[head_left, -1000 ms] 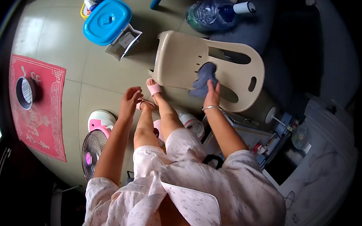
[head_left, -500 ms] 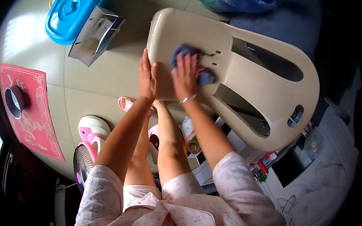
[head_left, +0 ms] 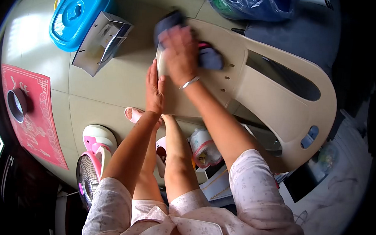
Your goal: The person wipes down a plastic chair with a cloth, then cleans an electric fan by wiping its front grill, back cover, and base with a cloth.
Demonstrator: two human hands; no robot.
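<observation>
Beige plastic chair (head_left: 266, 95) — just one — is bearing one dark cloth (head_left: 210, 59) on its seat; the right hand (head_left: 180, 54), blurred, is partly covering it, clenched or not I cannot tell. The left hand (head_left: 155, 93) is lying unclenched against the edge. One tub (head_left: 77, 12), one carton (head_left: 91, 50), one fan (head_left: 90, 172) are standing nearby.

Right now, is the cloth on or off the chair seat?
On: the cloth lies under the right hand, its pink-edged part on the seat.

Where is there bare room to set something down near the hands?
Bare floor lies between the red mat, the open carton and the left hand; the chair's backrest is clear between its two long slots. The front of the seat is crowded: right hand, dark cloth.
</observation>
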